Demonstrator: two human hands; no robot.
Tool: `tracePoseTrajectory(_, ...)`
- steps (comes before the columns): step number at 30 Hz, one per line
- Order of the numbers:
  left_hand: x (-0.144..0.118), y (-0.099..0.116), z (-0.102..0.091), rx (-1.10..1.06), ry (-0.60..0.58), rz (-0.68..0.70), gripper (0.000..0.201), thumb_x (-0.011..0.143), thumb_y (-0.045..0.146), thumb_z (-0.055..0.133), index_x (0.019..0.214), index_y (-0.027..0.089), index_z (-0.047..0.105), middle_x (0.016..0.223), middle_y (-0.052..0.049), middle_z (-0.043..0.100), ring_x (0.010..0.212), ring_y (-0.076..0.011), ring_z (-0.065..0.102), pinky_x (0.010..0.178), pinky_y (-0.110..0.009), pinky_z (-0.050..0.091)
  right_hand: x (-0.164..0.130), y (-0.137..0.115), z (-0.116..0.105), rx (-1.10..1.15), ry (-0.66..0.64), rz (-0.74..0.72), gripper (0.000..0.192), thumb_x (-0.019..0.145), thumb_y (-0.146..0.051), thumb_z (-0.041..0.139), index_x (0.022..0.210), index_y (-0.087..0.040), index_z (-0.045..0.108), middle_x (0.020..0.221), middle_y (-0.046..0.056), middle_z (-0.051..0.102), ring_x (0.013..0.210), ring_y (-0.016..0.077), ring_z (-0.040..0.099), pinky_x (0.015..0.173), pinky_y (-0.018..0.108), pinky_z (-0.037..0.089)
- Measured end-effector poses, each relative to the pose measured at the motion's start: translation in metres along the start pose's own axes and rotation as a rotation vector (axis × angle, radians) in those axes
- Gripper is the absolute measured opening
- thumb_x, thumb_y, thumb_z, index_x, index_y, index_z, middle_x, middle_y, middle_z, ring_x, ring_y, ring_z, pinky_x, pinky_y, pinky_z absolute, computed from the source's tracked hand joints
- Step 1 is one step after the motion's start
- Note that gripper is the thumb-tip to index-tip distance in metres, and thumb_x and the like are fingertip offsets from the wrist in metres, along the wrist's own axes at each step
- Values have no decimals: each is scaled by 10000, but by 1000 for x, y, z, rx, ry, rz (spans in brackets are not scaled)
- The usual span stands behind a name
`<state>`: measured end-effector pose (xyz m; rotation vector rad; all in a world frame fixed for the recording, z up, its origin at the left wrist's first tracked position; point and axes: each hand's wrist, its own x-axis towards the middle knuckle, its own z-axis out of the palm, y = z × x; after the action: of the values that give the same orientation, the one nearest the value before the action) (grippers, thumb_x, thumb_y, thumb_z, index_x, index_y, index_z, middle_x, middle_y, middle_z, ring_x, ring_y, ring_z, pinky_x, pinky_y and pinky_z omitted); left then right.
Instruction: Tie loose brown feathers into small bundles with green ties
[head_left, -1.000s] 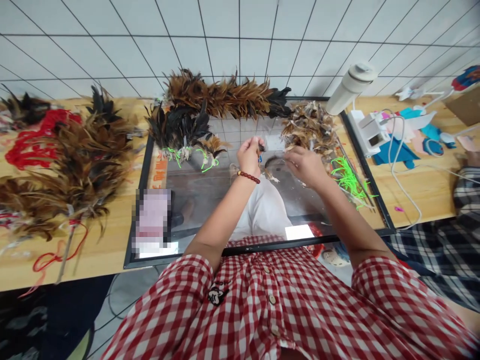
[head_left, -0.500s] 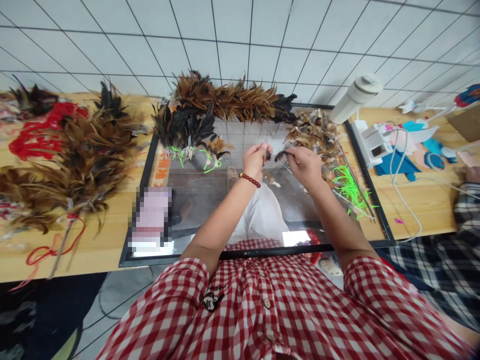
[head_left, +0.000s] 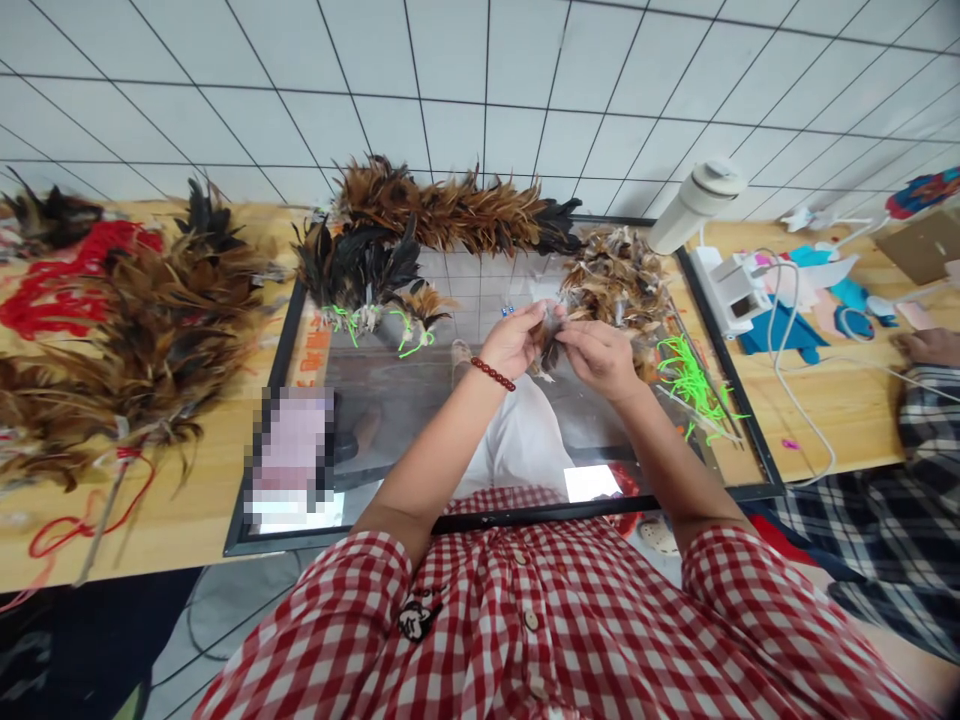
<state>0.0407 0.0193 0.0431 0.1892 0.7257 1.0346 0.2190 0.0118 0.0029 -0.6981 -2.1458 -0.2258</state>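
Over the glass panel [head_left: 420,420], my left hand [head_left: 514,343] pinches a small grey-brown feather [head_left: 553,325] between thumb and fingers. My right hand [head_left: 600,358] meets it from the right, its fingertips closed on the same feather cluster. How many feathers are there I cannot make out. Just behind my right hand lies a pile of loose brown feathers [head_left: 619,280]. Bright green ties [head_left: 690,380] lie to its right. Left of my hands are a dark feather bunch [head_left: 367,260] and a small brown bunch [head_left: 427,303], both with green ties.
A long feather strip [head_left: 457,210] lies along the wall. Large feather bundles [head_left: 150,330] and red cord [head_left: 60,280] cover the left table. A white bottle [head_left: 696,205], a power strip [head_left: 724,290] and cables stand right. A blurred phone [head_left: 292,450] lies front left. Another person's sleeve [head_left: 930,410] is far right.
My hands, apart before, have come together at the feather. My right hand has shifted slightly down. The whole view has tilted a little.
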Motion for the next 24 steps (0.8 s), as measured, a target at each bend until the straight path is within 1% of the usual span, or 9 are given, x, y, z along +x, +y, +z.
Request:
tracePoseTrajectory(3,1,-5,-1,-1,-14,45,246,998,97,605,785,151,717,724,-10,773,667,-69,727,721,-172,567,-1,-4,-1,36,-17,100,232,1007,-167,554,1062,-226,772,1014,104,838,951,197,801,850,339,643)
tracePoseTrajectory(6,3,-13,0,1,-10,91,187,961,116,683,787,151,745,722,-18,766,687,-79,725,745,-193,569,-1,-10,1,31,-113,264,257,1019,-241,518,1028,-225,774,1030,120,837,960,215,804,868,373,645)
tracePoseTrajectory(8,6,-20,0,18,4,125,113,909,142,762,797,155,763,718,-9,758,680,-83,709,770,-216,565,0,-15,2,42,-152,355,293,1018,-275,487,1026,-224,775,1043,126,835,989,227,803,895,397,642)
tracePoseTrajectory(11,9,-28,0,49,42,203,76,841,170,837,797,164,776,710,9,747,676,-82,686,815,-243,555,4,-22,0,78,-172,411,300,1003,-321,495,1017,-228,781,1058,115,835,1026,246,797,929,425,634)
tracePoseTrajectory(14,11,-31,-3,101,66,290,76,807,163,858,813,173,783,679,28,730,668,-76,678,827,-243,543,11,-24,-10,95,-147,478,298,995,-422,560,1005,-234,791,1017,100,835,935,244,791,876,412,633)
tracePoseTrajectory(17,10,-27,-5,160,29,344,227,733,150,911,919,192,789,654,49,714,662,-77,697,809,-228,536,20,-17,-23,135,-9,578,331,1019,-470,567,1018,-233,798,970,92,824,866,222,759,830,388,617)
tracePoseTrajectory(19,8,-25,-5,191,-14,339,340,693,166,945,985,200,774,644,53,715,650,-84,711,783,-223,538,25,-11,-29,227,55,572,334,1012,-505,603,1018,-240,806,973,85,813,907,224,747,858,397,606)
tracePoseTrajectory(21,6,-23,-4,218,-53,338,399,666,184,965,1007,204,759,632,53,720,633,-88,715,759,-217,544,28,-8,-30,334,69,558,364,988,-568,641,1020,-252,818,971,77,799,932,227,735,874,409,600)
tracePoseTrajectory(24,2,-22,-2,260,-95,366,463,629,189,982,1030,233,754,625,70,728,626,-89,714,768,-218,562,29,-9,-29,429,36,620,439,949,-665,658,1041,-274,834,922,59,770,907,223,716,853,415,596)
